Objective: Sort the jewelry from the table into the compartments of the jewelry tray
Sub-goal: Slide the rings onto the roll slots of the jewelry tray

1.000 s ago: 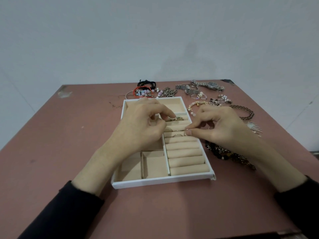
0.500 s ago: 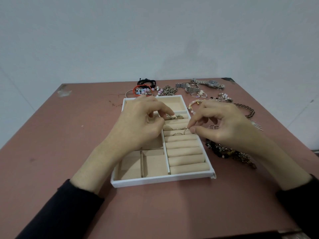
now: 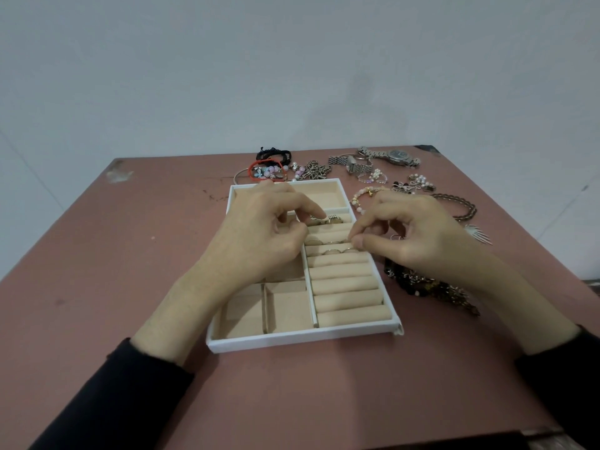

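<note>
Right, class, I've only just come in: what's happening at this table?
A person is sorting jewelry into a white jewelry tray. Both hands work over the ring rolls: the right hand pinches a small ring at the rolls, and the left hand hovers beside it, fingertips near rings already slotted in. Watches, bracelets and a dark necklace lie unsorted on the table.

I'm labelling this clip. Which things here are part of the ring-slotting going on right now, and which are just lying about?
In use:
left hand
right hand
tray
ring rolls
rings

Lying about, not yet sorted:
watch
red bracelet
black cord
chain
dark necklace
</note>
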Demonstrator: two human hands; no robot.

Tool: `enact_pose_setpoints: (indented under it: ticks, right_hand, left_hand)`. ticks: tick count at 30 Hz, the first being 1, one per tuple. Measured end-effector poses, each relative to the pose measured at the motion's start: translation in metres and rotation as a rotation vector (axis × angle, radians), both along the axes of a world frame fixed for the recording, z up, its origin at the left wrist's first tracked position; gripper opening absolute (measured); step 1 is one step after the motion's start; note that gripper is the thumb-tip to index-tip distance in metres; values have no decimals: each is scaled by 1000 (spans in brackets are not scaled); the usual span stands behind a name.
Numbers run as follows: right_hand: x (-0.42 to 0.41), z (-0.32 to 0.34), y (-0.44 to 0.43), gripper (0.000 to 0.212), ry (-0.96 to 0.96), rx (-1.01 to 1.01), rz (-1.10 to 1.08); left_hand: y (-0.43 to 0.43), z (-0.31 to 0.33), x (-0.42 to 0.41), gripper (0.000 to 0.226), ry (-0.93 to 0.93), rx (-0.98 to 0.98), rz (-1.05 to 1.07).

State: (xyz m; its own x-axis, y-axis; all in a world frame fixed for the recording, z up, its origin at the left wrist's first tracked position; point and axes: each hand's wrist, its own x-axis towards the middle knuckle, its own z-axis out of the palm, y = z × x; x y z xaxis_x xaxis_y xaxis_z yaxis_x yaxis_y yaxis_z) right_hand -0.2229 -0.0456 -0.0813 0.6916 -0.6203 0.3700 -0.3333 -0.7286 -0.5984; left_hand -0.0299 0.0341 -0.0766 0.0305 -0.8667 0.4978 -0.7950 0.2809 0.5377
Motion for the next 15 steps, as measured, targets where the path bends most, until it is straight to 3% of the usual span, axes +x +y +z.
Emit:
enact_pose_setpoints:
  ticks: [9, 15]
  right_hand:
    - [-26, 14, -28, 8, -387, 198, -451]
    - [-38, 11, -41, 10, -457, 230, -591]
  left_hand:
    - [-11, 9, -15, 11, -178, 68, -42]
    - [-49, 33, -50, 15, -359, 216, -196]
